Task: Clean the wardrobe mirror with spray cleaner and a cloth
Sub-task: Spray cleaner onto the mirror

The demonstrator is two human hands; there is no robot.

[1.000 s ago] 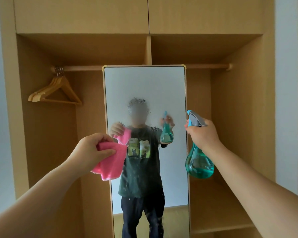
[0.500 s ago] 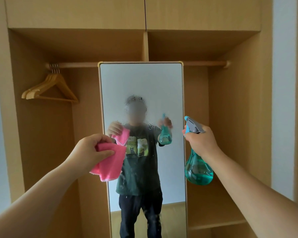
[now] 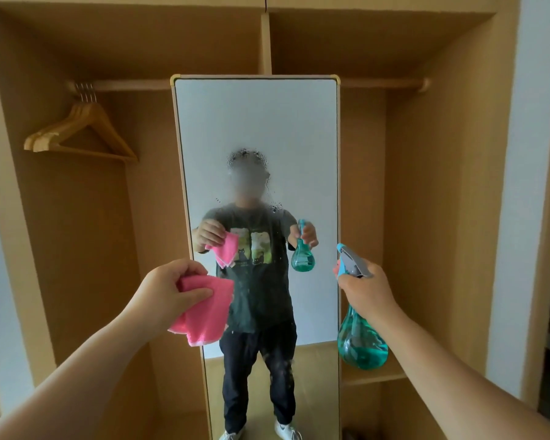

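A tall mirror (image 3: 254, 128) with a light wooden frame stands upright in the middle of an open wardrobe. Spray droplets fog its middle and lower glass. My left hand (image 3: 169, 290) grips a folded pink cloth (image 3: 205, 311) just in front of the mirror's left edge. My right hand (image 3: 367, 292) holds a teal spray bottle (image 3: 361, 342) by its grey trigger head, beside the mirror's right edge, nozzle pointing toward the glass. The mirror reflects a person holding both items.
Several wooden hangers (image 3: 80, 133) hang on the rail (image 3: 127, 85) at the upper left. A wooden shelf (image 3: 375, 376) lies below the bottle on the right. White walls flank the wardrobe on both sides.
Both hands and the mirror sit lower in the frame as the view tilted up and closer. The bottle dropped slightly relative to the mirror. The grips are unchanged.
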